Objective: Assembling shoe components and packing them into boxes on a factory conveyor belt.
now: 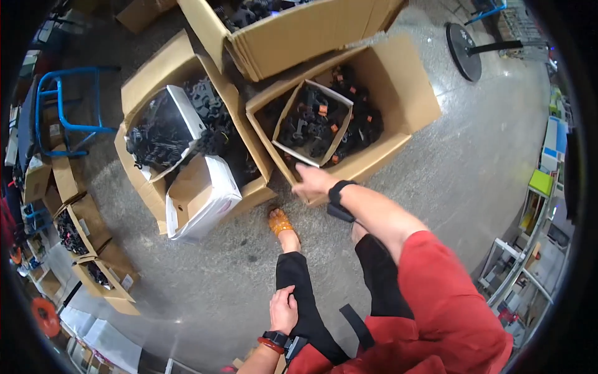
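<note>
Glare dots the floor — outer edges bend.

One wide brown carton holds one smaller white-edged box. Near it are two other large cartons, one leftward, one beyond. To its left lie two white boxes and, farther, one blue frame; to its right, one round black base.

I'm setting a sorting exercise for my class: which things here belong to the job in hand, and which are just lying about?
Seemingly part of the job:
- small carton, at the right hand
- dark parts inside it
- large brown box around it

Apparently just lying about:
- blue metal frame
- round black base
- orange ring
</note>
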Motion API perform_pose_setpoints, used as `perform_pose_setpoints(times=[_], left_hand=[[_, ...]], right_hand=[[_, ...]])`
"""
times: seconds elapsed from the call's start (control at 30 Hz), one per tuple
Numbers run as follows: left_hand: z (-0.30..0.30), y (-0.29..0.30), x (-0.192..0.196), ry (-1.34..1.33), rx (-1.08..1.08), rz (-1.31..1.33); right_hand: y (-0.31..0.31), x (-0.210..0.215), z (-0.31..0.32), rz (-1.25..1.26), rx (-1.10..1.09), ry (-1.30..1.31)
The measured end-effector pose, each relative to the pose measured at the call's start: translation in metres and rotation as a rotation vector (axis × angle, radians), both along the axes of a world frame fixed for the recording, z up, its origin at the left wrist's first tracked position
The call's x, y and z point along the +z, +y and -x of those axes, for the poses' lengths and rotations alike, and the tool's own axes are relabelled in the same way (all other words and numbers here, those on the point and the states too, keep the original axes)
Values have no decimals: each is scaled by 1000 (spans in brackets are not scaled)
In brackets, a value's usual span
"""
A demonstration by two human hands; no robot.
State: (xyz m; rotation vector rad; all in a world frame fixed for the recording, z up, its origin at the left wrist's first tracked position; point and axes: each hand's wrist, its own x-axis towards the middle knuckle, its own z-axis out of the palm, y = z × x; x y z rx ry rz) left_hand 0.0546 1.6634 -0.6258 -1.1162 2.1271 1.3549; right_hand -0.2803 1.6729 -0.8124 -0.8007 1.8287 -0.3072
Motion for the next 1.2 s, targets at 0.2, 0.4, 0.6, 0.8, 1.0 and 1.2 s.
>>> perform_pose_setpoints(times=[0.2,0.4,0.6,0.8,1.0,1.2], left_hand=[[2,-8,-4,12,61,-2],[12,-23,-7,54,157,3],[19,-42,-9,87,206,76],[17,-49,-4,61,290,32],[13,-48,-4,74,296,28],[-4,-39,-11,110,305,4]], right_hand=[[-107,128,187,700,-1350,-800],[-169,149,248,493,-1461,-617],[-194,158,268,327,-1423,-540],[-219,164,274,288,-1359,-482],[-205,142,291,294,-1356,-532],[-176,148,229,485,-1459,-581]])
